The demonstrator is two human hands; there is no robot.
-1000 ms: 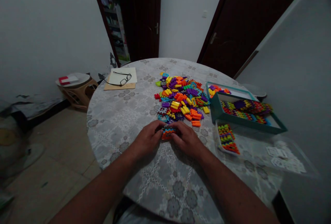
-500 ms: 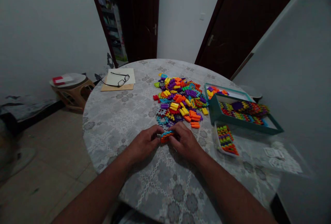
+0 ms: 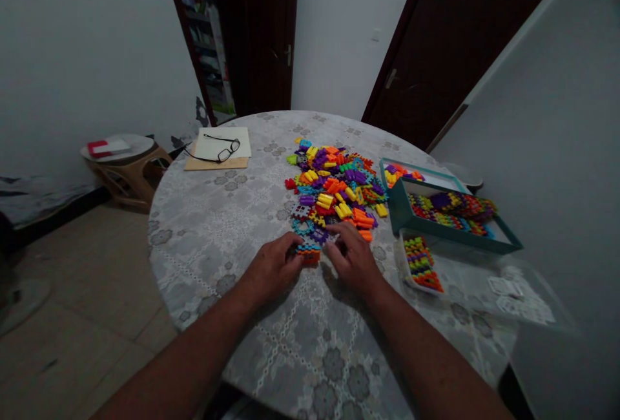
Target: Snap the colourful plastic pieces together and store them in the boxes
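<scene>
Between thumb and fingers, my left hand point(image 3: 276, 263) grips a small stack of interlocking plastic building pieces point(image 3: 309, 253), blue on top and orange below, at the table's near middle. Just right of that stack is my right hand point(image 3: 352, 256), its thumb and fingers apart and nothing seen in them. Its index fingertip reaches the near edge of a loose pile of building pieces point(image 3: 334, 187) in yellow, orange, purple, blue and red. A purple toothed piece point(image 3: 318, 235) lies close to that fingertip.
To the right stand a teal box point(image 3: 460, 232) of stacked pieces, its lid point(image 3: 448, 179) and a clear tub point(image 3: 421, 265) of pieces. A transparent bag point(image 3: 523, 294) lies beyond the tub. Glasses point(image 3: 225, 152) rest on papers point(image 3: 237, 136) at the back left. A stool point(image 3: 128, 174) stands left.
My right hand has let go of the blue-and-orange stack and moved slightly right, its fingers opening. The left hand still holds the stack. The view has shifted a little.
</scene>
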